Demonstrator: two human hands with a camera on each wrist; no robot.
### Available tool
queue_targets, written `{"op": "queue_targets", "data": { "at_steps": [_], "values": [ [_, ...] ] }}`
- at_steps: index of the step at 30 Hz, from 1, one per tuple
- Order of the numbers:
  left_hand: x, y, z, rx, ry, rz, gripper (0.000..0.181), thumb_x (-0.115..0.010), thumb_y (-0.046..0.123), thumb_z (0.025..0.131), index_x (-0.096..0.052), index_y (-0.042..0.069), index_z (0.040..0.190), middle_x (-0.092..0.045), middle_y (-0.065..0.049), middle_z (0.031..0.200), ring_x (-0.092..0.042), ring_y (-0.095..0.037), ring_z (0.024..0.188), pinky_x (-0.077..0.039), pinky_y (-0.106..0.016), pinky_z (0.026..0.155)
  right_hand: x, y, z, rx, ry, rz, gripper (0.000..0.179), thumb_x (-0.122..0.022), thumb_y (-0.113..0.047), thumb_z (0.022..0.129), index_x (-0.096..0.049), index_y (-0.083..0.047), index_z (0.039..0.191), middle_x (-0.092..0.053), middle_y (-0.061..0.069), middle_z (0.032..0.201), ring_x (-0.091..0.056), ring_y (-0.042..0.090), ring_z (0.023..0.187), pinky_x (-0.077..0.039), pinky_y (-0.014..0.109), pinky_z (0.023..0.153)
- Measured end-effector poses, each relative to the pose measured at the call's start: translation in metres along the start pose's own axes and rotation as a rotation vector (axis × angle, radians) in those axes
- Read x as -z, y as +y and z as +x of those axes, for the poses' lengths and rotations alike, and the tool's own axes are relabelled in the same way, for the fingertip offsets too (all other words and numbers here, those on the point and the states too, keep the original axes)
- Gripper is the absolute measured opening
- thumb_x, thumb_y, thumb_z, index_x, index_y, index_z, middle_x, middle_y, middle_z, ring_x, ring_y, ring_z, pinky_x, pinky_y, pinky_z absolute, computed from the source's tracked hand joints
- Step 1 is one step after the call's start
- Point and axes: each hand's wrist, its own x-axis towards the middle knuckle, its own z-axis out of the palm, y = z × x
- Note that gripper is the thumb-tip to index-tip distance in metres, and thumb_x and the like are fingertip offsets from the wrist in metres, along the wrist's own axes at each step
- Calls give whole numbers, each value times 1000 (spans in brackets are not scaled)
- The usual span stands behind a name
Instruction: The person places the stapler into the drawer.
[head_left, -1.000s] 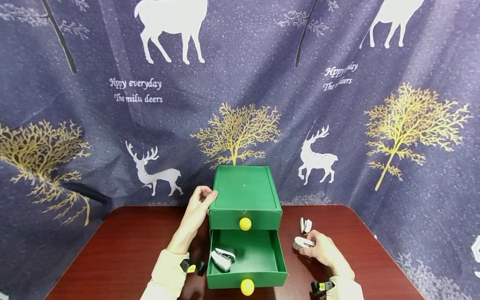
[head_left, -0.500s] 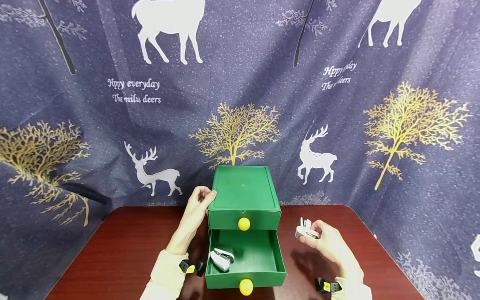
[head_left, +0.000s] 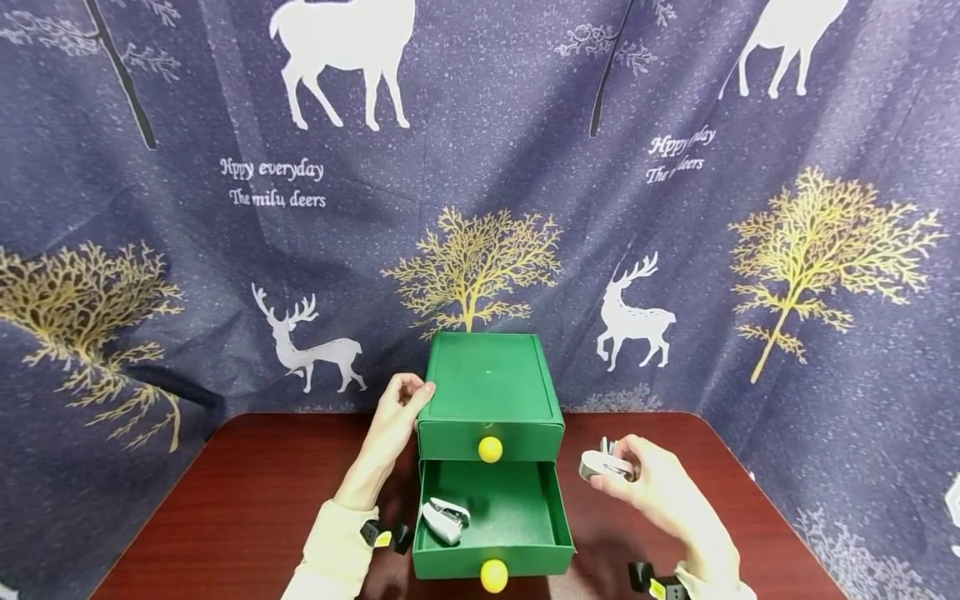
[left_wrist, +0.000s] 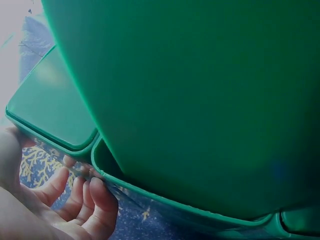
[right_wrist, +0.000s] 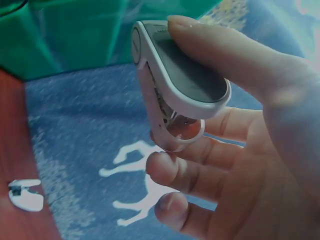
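Observation:
A green cabinet (head_left: 491, 379) with two drawers stands mid-table, each drawer bearing a yellow round knob (head_left: 491, 449). Its lower drawer (head_left: 517, 504) is pulled out, with a white stapler (head_left: 444, 522) lying at the left inside. At the cabinet's left side is my left hand (head_left: 390, 425); its thumb lies at the top edge and its bent fingertips touch the side wall (left_wrist: 165, 207). Raised above the table, my right hand (head_left: 660, 487) pinches a white and grey stapler (right_wrist: 187, 70) between thumb and fingers, right of the drawer. Another white stapler (head_left: 608, 447) is partly hidden behind it.
The dark red table (head_left: 262, 500) spreads on both sides of the cabinet. A blue curtain (head_left: 480, 167) with deer and trees hangs close behind. The open drawer's front panel (head_left: 450, 562) juts toward me.
My right hand has lifted the stapler off the table and brought it a little farther back, then slightly left toward the cabinet. My left hand stays at the cabinet's side.

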Motion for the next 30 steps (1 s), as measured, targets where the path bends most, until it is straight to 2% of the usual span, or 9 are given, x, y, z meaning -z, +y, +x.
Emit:
{"op": "queue_targets", "data": {
  "at_steps": [9,15,18,25,30],
  "values": [
    [-1,1,1,9,-2,3,16,-61,12,97,-51,2,105,-46,-5,89,-43,-15,71,-37,-23,57,0,-31,-7,137,-42,-25,35,-85,-36,73,-52,-25,80,-44,-11,60,-41,4,56,-37,23,50],
    [0,0,0,1,1,-6,18,-62,12,96,-50,1,105,-45,-3,88,-43,-14,71,-37,-24,57,-9,-47,-7,192,-86,-82,34,-83,-39,74,-54,-24,82,-46,-12,68,-43,4,65,-39,23,57],
    [-1,0,0,8,5,-1,18,-61,12,97,-50,0,105,-45,-3,88,-43,-14,71,-37,-23,58,-15,-52,-7,213,-114,-78,33,-82,-39,75,-54,-22,82,-46,-12,69,-43,4,66,-38,23,59],
    [3,-29,14,16,19,-20,20,-64,16,96,-52,4,107,-46,-3,89,-43,-14,72,-36,-24,58,-32,-63,-5,277,-150,-85,32,-82,-35,76,-53,-22,79,-46,-13,71,-44,2,64,-39,22,56],
    [2,-31,14,-2,28,-21,24,-65,18,95,-51,3,108,-46,-3,89,-44,-13,71,-37,-24,56,-45,-74,-5,263,-163,-120,33,-84,-32,74,-52,-21,75,-47,-12,67,-44,3,60,-39,22,54]
  ]
}}
